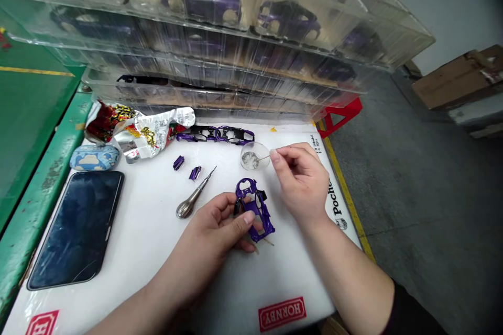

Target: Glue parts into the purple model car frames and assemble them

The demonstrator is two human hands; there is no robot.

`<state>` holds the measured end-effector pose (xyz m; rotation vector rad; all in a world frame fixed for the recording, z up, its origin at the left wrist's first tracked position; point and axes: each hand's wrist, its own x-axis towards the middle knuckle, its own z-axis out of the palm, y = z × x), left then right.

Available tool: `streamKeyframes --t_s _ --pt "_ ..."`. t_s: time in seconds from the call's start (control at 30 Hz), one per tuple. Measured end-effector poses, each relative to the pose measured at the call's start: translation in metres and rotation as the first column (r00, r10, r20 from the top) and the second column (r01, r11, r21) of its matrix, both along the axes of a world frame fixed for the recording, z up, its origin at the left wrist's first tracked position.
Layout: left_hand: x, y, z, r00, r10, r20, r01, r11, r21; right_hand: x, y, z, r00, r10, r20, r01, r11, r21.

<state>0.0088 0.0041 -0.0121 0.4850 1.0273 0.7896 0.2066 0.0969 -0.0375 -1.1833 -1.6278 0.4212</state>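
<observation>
My left hand (pixel 230 225) grips a purple toy car body (pixel 265 217), turned so that its hollow inside shows, over the white work surface. Between the thumb and fingers of my right hand (pixel 301 178) is a thin stick (pixel 265 158), its tip down in a small clear dish (pixel 245 147) holding whitish material. Left of the car body lies a metal screwdriver (pixel 192 200) with a rounded handle. Two small purple parts (pixel 178 162) rest beyond it. Behind the dish, two more purple and black car bodies (pixel 236 135) lie end to end.
Stacked clear plastic trays (pixel 220 31) of purple car bodies rise along the back. At left are a phone (pixel 78 225), a blue patterned case (pixel 94 157) and crumpled snack wrappers (pixel 143 133). A red bracket (pixel 341 115) stands at the back right, with cardboard boxes (pixel 459 78) on the floor beyond.
</observation>
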Motion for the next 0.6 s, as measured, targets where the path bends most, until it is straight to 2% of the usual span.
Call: streamKeyframes --t_s 0.23,0.47,0.6 --pt "0.001 0.001 0.000 0.999 -0.050 0.015 0.050 0.998 0.039 0.003 0.001 -0.004 0.982 0.037 -0.183 -0.047 0.998 -0.048" --pt "-0.001 0.002 -0.001 0.998 -0.059 0.022 0.058 0.998 0.037 0.004 0.002 -0.010 0.959 0.043 -0.279 -0.068 0.995 -0.080" --pt "-0.001 0.002 -0.002 0.997 -0.074 0.028 0.073 0.997 0.041 0.006 -0.002 -0.013 0.898 0.034 -0.440 -0.100 0.987 -0.128"
